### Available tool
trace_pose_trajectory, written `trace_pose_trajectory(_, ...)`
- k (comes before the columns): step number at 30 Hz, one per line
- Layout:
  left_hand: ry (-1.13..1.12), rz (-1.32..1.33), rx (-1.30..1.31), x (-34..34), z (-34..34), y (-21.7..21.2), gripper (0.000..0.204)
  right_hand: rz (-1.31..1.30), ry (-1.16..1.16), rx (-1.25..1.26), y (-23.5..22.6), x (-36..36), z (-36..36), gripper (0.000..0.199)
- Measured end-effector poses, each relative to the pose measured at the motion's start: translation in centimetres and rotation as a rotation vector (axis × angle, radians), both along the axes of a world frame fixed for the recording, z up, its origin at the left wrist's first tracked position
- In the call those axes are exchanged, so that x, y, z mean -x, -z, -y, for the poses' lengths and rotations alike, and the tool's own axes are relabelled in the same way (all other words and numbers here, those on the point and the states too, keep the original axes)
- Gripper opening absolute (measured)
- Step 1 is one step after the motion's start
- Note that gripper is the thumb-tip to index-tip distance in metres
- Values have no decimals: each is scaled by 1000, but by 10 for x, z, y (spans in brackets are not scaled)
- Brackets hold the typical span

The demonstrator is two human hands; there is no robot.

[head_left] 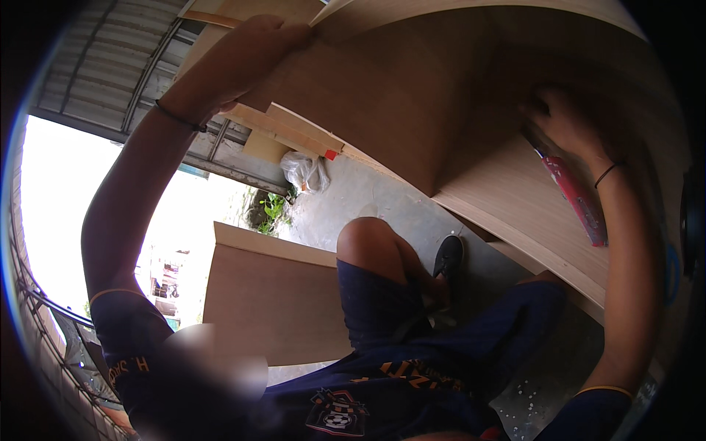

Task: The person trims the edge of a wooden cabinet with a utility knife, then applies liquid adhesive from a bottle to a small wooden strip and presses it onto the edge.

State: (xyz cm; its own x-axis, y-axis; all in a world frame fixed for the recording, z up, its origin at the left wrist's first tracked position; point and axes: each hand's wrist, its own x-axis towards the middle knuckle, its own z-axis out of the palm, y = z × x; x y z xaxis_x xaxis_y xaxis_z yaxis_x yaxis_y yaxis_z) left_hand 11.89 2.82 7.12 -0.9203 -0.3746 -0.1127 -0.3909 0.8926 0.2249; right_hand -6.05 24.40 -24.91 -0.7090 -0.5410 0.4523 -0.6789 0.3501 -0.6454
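Two bare hands reach to a pale wooden box-like unit (507, 191) that fills the upper right of the frame. At the upper left, the left hand (261, 55) is at the edge of its brown inner panel (375, 95); the fingers are mostly hidden, so I cannot tell how firm that grip is. At the upper right, the right hand (566, 121) is inside the unit in shadow, fingers partly bent, and whether its grip is closed on anything cannot be told. Just below it, along the forearm, a slim red object (573, 195) lies slanted. I judge the unit stiff, bulky and fairly heavy, its flat faces rather slippery and its thin edges easy to chip; it is best taken by opposite edges, near the corners, with the whole palm.
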Motion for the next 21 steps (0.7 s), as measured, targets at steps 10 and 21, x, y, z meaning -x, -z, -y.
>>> trace_pose_trajectory(10,367,-115,458,2,20,-3,28,63,27,-106,-8,-3,1,42)
trace_pose_trajectory(21,846,-119,885,2,25,-6,19,67,-35,-46,0,4,1,45)
